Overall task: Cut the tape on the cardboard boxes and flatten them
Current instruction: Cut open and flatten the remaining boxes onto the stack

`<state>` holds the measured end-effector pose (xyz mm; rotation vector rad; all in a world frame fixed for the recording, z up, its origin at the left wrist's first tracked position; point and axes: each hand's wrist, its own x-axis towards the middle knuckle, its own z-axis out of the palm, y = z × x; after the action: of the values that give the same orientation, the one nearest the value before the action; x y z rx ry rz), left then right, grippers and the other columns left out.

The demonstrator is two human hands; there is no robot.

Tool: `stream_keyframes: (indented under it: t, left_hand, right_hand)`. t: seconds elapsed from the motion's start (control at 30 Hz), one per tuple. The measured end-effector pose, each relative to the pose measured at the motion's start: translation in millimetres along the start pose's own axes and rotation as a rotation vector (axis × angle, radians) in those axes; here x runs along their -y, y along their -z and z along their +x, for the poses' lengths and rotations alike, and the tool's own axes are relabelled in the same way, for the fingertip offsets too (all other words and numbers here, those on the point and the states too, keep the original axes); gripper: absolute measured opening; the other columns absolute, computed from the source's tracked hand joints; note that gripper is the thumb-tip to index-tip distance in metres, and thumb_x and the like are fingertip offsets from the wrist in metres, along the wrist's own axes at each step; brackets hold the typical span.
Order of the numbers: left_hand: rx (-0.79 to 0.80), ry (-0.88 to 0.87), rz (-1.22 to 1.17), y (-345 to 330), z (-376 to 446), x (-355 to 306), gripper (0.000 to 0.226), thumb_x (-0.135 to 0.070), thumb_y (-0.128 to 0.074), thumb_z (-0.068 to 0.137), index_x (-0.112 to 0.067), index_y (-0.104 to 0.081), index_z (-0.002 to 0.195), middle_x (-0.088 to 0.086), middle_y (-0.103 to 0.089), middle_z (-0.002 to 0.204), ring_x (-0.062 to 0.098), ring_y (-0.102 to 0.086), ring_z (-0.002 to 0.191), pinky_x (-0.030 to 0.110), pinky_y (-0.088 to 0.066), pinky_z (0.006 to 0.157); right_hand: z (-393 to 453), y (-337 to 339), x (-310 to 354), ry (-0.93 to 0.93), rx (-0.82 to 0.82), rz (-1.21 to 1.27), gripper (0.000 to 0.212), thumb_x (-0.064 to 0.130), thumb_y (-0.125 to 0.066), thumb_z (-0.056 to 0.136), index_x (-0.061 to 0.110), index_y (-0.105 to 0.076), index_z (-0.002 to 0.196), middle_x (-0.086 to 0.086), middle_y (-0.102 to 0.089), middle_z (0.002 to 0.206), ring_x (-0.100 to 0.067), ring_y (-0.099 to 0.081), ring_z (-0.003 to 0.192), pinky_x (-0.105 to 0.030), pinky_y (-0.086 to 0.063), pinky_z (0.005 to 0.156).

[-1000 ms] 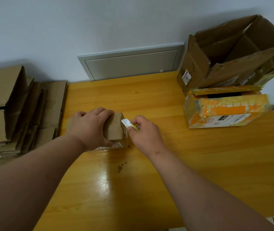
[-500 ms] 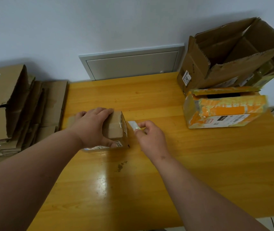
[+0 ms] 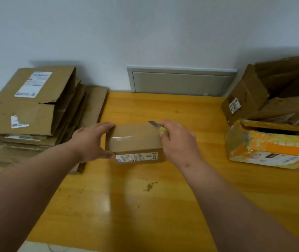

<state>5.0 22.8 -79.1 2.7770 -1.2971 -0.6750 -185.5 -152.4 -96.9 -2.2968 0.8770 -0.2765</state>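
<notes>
A small sealed cardboard box (image 3: 135, 140) sits on the yellow wooden worktop (image 3: 163, 206), near the centre, directly between the two hands. Clear tape runs across its top face, and a white shipping label (image 3: 137, 157) covers the side facing the camera.

The left hand (image 3: 92, 142) holds the box at its left end: the fingers curl over the far top-left edge and the thumb presses against the near left corner, beside the label.

The right hand (image 3: 177, 140) is at the right end of the box, fingers curled round a utility knife (image 3: 157, 126) with a yellow-green body. The grey blade projects up and to the left from the hand, its tip above the far right top edge of the box. Whether the blade touches the cardboard cannot be determined.

To the left, partly off the worktop edge, lies a stack of flattened cardboard boxes (image 3: 32, 110) with labels on the uppermost sheet. At the right end of the worktop stands an orange-taped box (image 3: 272, 151) with a torn top, and behind it an open brown box (image 3: 272, 93) lies tilted with its flaps spread. A grey wall panel (image 3: 180, 81) is set into the wall behind the worktop.
</notes>
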Motion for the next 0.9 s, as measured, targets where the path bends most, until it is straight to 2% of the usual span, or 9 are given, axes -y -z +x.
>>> stream_keyframes:
  t: [0.13, 0.37, 0.6, 0.7, 0.8, 0.9]
  left_hand:
    - [-0.006, -0.023, -0.011, 0.8, 5.0, 4.7, 0.106, -0.062, -0.078, 0.068, -0.036, -0.021, 0.154, -0.01, -0.028, 0.159, 0.019, -0.023, 0.147, 0.052, -0.007, 0.121]
    - [-0.025, -0.063, -0.013, -9.6, 10.8, 15.7, 0.103, -0.069, -0.072, 0.069, -0.041, -0.02, 0.154, -0.013, -0.024, 0.161, 0.017, -0.019, 0.149, 0.056, 0.0, 0.12]
    - [-0.03, -0.069, -0.095, -14.0, 11.3, 20.5, 0.102, -0.068, -0.073, 0.069, -0.045, -0.02, 0.153, -0.015, -0.023, 0.161, 0.018, -0.016, 0.149, 0.055, -0.001, 0.12]
    - [-0.024, -0.051, -0.16, -16.6, 10.5, 23.7, 0.103, -0.07, -0.073, 0.066, -0.049, -0.019, 0.152, -0.015, -0.025, 0.16, 0.02, -0.014, 0.149, 0.055, -0.003, 0.12]
    - [-0.015, -0.036, -0.211, -18.6, 10.3, 25.8, 0.105, -0.071, -0.073, 0.064, -0.051, -0.018, 0.151, -0.014, -0.028, 0.159, 0.02, -0.013, 0.148, 0.055, -0.004, 0.12]
    - [-0.021, -0.035, -0.231, -19.3, 10.6, 25.8, 0.105, -0.069, -0.075, 0.063, -0.051, -0.019, 0.15, -0.015, -0.031, 0.157, 0.02, -0.014, 0.148, 0.055, -0.005, 0.12]
  right_hand:
    - [9.1, -7.7, 27.7, 0.182, 0.069, -0.247, 0.039, 0.021, -0.04, 0.1, 0.042, -0.056, 0.129, 0.007, -0.059, 0.107, -0.02, -0.055, 0.104, -0.038, -0.028, 0.088]
    - [28.9, -29.0, 66.4, 0.384, 0.181, -0.461, 0.037, 0.024, -0.042, 0.098, 0.045, -0.057, 0.125, 0.007, -0.055, 0.103, -0.021, -0.053, 0.104, -0.041, -0.022, 0.09]
    - [39.1, -39.7, 81.6, 0.41, 0.308, -0.518, 0.037, 0.029, -0.04, 0.1, 0.048, -0.054, 0.128, 0.009, -0.049, 0.093, -0.019, -0.05, 0.096, -0.04, -0.025, 0.089]
    - [43.4, -39.3, 85.1, 0.417, 0.337, -0.537, 0.039, 0.028, -0.04, 0.101, 0.052, -0.051, 0.129, 0.009, -0.051, 0.093, -0.014, -0.042, 0.086, -0.04, -0.026, 0.091]
    - [45.9, -36.7, 90.1, 0.433, 0.372, -0.559, 0.042, 0.026, -0.04, 0.101, 0.055, -0.049, 0.131, 0.009, -0.052, 0.095, -0.014, -0.045, 0.088, -0.04, -0.026, 0.092]
    - [47.3, -36.3, 95.4, 0.449, 0.39, -0.592, 0.043, 0.025, -0.043, 0.099, 0.051, -0.051, 0.133, 0.008, -0.049, 0.093, -0.017, -0.046, 0.089, -0.04, -0.029, 0.086]
